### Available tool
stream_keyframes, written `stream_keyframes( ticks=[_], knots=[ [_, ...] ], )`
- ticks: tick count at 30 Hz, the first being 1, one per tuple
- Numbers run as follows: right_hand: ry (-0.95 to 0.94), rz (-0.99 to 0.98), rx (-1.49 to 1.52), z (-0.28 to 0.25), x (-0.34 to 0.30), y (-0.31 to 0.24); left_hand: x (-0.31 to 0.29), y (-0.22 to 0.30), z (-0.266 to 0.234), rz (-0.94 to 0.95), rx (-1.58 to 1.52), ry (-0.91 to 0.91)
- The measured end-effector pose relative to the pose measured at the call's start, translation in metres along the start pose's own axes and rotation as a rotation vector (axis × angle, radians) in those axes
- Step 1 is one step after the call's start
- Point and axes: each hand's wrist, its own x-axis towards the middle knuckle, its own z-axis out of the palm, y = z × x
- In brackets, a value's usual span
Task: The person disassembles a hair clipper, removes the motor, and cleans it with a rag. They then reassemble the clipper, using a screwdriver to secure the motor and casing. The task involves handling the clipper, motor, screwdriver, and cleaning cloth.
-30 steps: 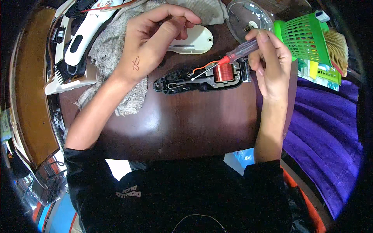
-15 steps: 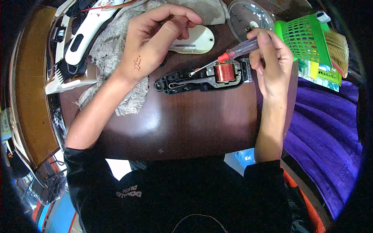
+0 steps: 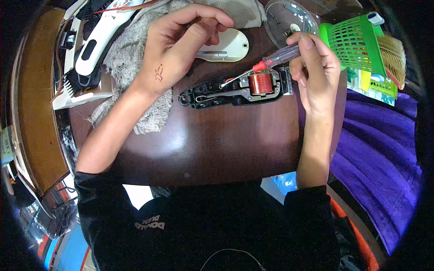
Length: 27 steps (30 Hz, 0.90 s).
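An opened hair clipper (image 3: pixel 212 95) lies on the table, its black housing exposing a red copper coil (image 3: pixel 261 84) in a metal frame and the blade at its right end. My right hand (image 3: pixel 316 72) grips a screwdriver (image 3: pixel 282 56) with a clear purplish handle and red collar. Its shaft slants down left, the tip at a small screw spot in the housing. My left hand (image 3: pixel 181 49) hovers above the clipper's upper left, fingers curled and thumb bent against them; whatever they may hold is hidden. Partly behind it lies a cream cover (image 3: pixel 233 47).
A grey cloth (image 3: pixel 129 63) lies under my left forearm. Farther left, a white clipper (image 3: pixel 97 43) rests in a white tray with combs. At the back right stand a clear round dish (image 3: pixel 294 20) with small parts and a green basket (image 3: pixel 352 45) beside a brush (image 3: pixel 392 56).
The screwdriver has shifted very slightly, its tip still at the same part of the housing. My left hand stays practically where it was.
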Motion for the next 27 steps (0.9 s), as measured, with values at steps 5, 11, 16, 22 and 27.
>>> stream_keyframes(
  ticks=[5, 11, 16, 22, 27],
  knots=[
    [-0.045, 0.014, -0.003, -0.002, 0.0, -0.001, 0.001, 0.0, 0.0, 0.035, 0.004, -0.004],
    [-0.005, 0.006, -0.027, 0.001, -0.001, -0.001, 0.001, 0.003, 0.002, -0.002, 0.017, 0.013],
    [-0.03, -0.042, 0.017, 0.002, -0.002, -0.001, 0.001, 0.004, 0.0, -0.007, 0.044, 0.006],
    [-0.142, -0.04, 0.058, -0.002, -0.003, -0.002, 0.002, 0.01, 0.007, 0.02, 0.009, 0.007],
    [-0.209, -0.067, 0.03, 0.0, -0.006, -0.006, 0.003, 0.012, 0.007, 0.014, 0.0, 0.009]
  ],
)
